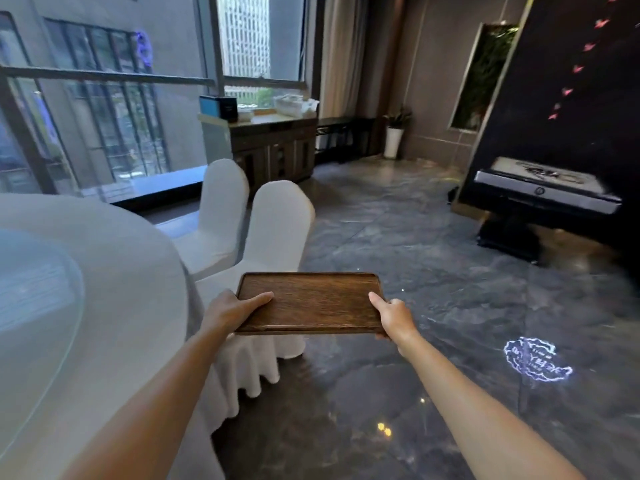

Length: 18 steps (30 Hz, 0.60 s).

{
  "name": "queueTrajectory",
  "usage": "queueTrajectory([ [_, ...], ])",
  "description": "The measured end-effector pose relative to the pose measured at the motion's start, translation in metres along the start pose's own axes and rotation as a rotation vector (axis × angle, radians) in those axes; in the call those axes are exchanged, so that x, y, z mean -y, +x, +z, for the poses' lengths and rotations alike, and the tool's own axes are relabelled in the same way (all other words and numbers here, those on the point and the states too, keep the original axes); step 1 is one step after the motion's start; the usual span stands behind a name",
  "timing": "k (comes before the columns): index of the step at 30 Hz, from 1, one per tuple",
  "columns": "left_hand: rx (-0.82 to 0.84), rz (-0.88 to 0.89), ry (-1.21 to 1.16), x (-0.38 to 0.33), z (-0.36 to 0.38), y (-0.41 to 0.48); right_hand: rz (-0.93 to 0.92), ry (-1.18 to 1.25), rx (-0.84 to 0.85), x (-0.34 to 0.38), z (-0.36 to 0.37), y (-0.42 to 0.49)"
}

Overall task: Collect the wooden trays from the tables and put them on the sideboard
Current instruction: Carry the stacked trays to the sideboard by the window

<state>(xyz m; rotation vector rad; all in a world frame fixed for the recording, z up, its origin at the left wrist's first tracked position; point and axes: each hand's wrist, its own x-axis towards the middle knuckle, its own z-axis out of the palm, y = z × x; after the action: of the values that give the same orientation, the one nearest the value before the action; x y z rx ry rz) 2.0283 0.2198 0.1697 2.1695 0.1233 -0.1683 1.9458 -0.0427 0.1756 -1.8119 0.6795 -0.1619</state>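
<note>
Here, a person stands in a dining room and holds a wooden tray [310, 302] out in front with both bare arms stretched forward. The left hand [231, 309] grips the tray's left end, with the thumb lying flat on top and the other fingers tucked under where they cannot be seen. The right hand [393, 315] grips the right end the same way, thumb on top and fingers curled below the edge. The tray is dark brown, with a low rim and rounded corners, and it is held level in the air, above the dark shiny floor [433, 258] and not touching any table.

Just to the left is a big round table [104, 289] with a white cloth hanging down in folds and a glass turntable [34, 285] on top. Two chairs in white covers [273, 223] stand close by the table, right behind the tray.

Far ahead, under the window [263, 46], is the dark wooden sideboard [277, 147] (it has a few boxes and white things on top, too blurry to name). It is well apart from the tray. A potted plant in a white pot [394, 136] stands in the corner to its right. On the right side of the room sits a square game table [543, 188] on a black stand.
</note>
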Motion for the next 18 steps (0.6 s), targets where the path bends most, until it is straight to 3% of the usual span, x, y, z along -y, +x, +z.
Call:
queueTrajectory([
  [9,0.042,0.091,0.075,-0.091,0.093,0.105,0.068,0.034,-0.088,0.004,-0.059,0.126],
  [18,0.103,0.139,0.053,-0.187,0.178,0.28,0.084,0.032,-0.091,0.042,-0.081,0.33],
])
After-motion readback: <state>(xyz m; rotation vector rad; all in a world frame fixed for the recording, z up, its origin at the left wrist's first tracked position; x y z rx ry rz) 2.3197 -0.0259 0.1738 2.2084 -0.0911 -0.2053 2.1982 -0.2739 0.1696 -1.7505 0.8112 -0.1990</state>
